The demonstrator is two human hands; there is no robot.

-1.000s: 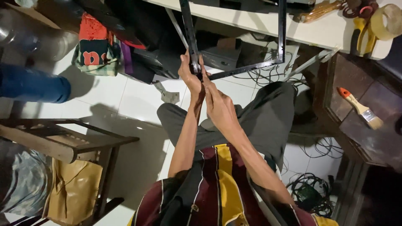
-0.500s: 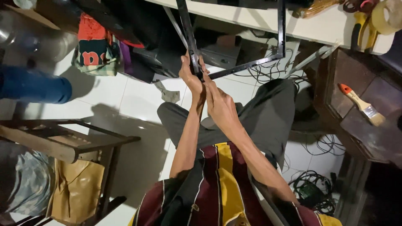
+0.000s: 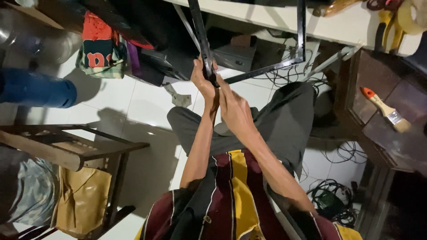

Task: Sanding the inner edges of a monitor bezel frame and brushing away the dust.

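compared with the frame half a second earlier, hands and frame keep nearly the same position; the view shifts only slightly. nearest the camera, the right hand (image 3: 235, 111) lies against the lower end of the black metal bar (image 3: 202, 40); whether its fingers close on it cannot be told. just beyond, the left hand (image 3: 203, 80) is clenched around the bar. the bar's long axis runs from the hands up and away, tilted slightly left, toward the white table edge (image 3: 284, 20). a second bar (image 3: 262, 71) branches rightward from the grip point. a paintbrush (image 3: 384, 109) lies on the dark cabinet (image 3: 396, 133) at right.
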